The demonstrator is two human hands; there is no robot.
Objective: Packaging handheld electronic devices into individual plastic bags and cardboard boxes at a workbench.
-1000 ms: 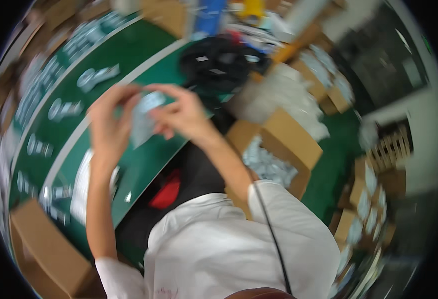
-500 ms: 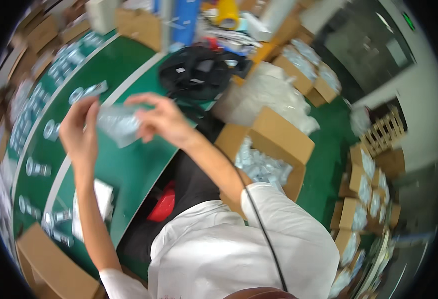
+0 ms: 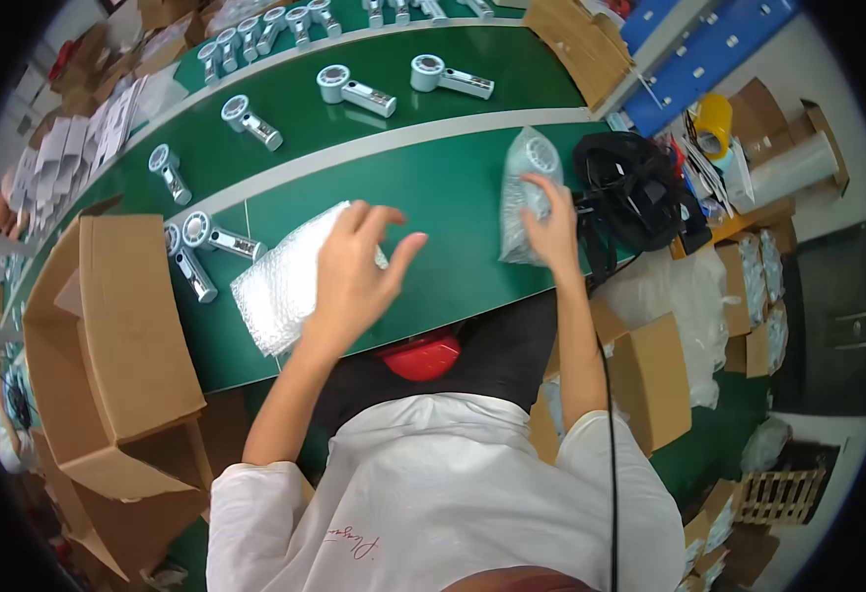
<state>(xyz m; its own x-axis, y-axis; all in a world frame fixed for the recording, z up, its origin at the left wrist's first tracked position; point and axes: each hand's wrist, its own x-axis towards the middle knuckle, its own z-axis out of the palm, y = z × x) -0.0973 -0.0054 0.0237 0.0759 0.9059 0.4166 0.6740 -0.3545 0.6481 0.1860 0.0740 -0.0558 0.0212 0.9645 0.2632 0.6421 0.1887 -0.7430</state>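
On the right part of the green table, a silver handheld fan in a clear bubble-wrap bag (image 3: 514, 222) is under my right hand (image 3: 554, 229), whose fingers curl over the bag. The fan's round head shows through the plastic at the far end. To the left lies a stack of bubble-wrap bags (image 3: 280, 286). My left hand (image 3: 354, 266) is over its right edge, empty, with thumb and fingers apart. Unwrapped handheld fans (image 3: 218, 240) lie just beyond the stack, at its far left.
More fans (image 3: 356, 91) lie along the belt past the pale strip. A black backpack (image 3: 635, 187) sits right of the wrapped fan. Open cardboard boxes stand at the left (image 3: 137, 326) and by my right side (image 3: 650, 380). A cable runs down beside my right arm.
The view has turned. Both hands were raised around a clear bag; now the left has let go and is over the bag stack, while the right is on the wrapped fan at the table's right.
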